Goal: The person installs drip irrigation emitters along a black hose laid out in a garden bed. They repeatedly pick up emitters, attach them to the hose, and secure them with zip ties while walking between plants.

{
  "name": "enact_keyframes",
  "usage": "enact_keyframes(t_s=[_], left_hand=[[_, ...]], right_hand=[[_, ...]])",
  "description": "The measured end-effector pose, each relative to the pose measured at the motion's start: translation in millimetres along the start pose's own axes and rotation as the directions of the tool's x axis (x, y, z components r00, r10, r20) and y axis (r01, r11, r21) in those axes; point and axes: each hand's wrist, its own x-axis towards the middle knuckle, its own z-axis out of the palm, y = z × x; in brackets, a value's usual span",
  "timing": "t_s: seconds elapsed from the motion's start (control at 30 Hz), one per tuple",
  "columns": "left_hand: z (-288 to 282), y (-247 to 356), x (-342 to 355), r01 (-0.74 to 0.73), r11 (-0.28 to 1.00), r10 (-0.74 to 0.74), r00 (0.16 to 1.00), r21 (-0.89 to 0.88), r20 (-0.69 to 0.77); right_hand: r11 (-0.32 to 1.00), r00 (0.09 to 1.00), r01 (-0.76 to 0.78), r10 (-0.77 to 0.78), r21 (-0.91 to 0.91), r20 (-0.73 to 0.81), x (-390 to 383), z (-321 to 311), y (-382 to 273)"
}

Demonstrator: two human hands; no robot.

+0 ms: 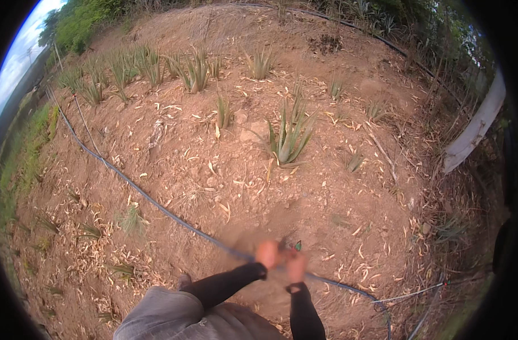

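Note:
My left hand (267,254) and my right hand (296,266) are close together, low in the middle, over a dark irrigation hose (182,221) that runs across the dirt. Both hands are blurred by motion. The hose passes behind or through them; which one is hidden. A small green and red piece (297,246) shows at the fingertips of my right hand, which looks closed around something. Its kind cannot be made out. The fingers of my left hand are too smeared to read. Dark sleeves cover both forearms.
A spiky aloe-like plant (287,141) grows ahead of my hands, with more in rows (196,73) behind. Dry leaves litter the reddish slope. On the right stand a pale trunk (477,127) and brush. A thin pale line (412,293) meets the hose at lower right.

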Motion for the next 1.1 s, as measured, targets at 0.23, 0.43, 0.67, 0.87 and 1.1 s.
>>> enact_keyframes(t_s=[0.23,0.43,0.67,0.87,1.1], left_hand=[[29,-21,-4,0.193,0.937,-0.206,0.978,-0.291,-0.016],[2,-2,-12,0.251,0.911,-0.27,0.963,-0.326,-0.013],[-1,-8,-2,0.225,0.952,-0.223,0.974,-0.209,0.031],[16,-29,29,0.329,0.824,-0.214,0.935,-0.461,0.284],[-21,-95,32,0.646,0.24,-0.196,0.764,-0.725,0.615]], right_hand=[[0.831,0.999,-0.026,0.038,0.556,-0.011,-17,38,20],[0.803,0.996,-0.091,0.071,0.59,0.057,-24,36,13],[0.977,0.992,0.085,-0.1,-0.193,-0.071,-12,27,-8],[0.987,0.981,-0.127,0.11,-0.101,-0.161,3,31,4],[0.948,0.929,-0.27,0.209,-0.171,-0.305,18,57,-21]])
